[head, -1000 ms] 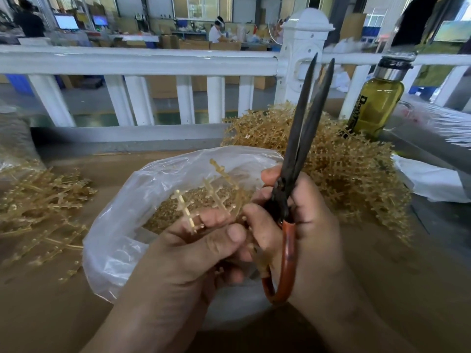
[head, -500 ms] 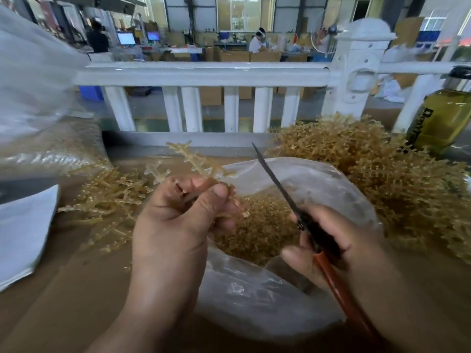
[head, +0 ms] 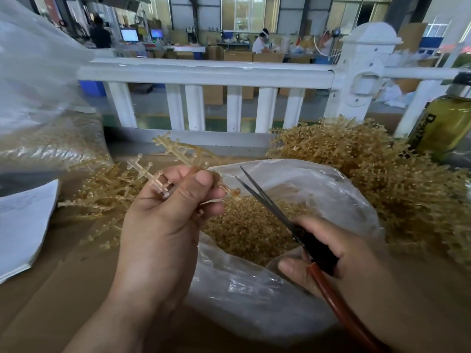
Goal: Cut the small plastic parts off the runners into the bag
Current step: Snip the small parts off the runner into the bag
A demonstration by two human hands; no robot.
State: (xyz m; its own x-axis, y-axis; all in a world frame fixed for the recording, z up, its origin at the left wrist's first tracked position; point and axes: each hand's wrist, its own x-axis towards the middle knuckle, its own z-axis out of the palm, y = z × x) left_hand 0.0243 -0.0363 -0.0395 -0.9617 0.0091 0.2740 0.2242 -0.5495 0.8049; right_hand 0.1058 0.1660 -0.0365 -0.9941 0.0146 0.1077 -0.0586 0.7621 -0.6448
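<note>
My left hand (head: 165, 215) pinches a bundle of pale amber plastic runners (head: 178, 152) above the left rim of the clear plastic bag (head: 254, 291). A short runner tip with a small part (head: 233, 192) sticks out to the right of my thumb. My right hand (head: 339, 261) grips scissors (head: 257, 194) with dark blades and a red-brown handle. The blades are slightly parted, their points just right of that tip, over the bag. The bag holds a heap of cut amber parts (head: 252, 225).
A big pile of uncut runners (head: 369, 174) lies behind and right of the bag, a smaller runner pile (head: 102, 189) at left. A yellow-green bottle (head: 443, 126) stands at far right. A filled bag (head: 46, 138) and white sheets (head: 23, 225) lie left. A white railing (head: 204, 72) borders the back.
A second ago the scissors pointed straight up beside both hands. Since then my right hand has lowered and tilted them left toward the runner tip, while my left hand has raised the runners.
</note>
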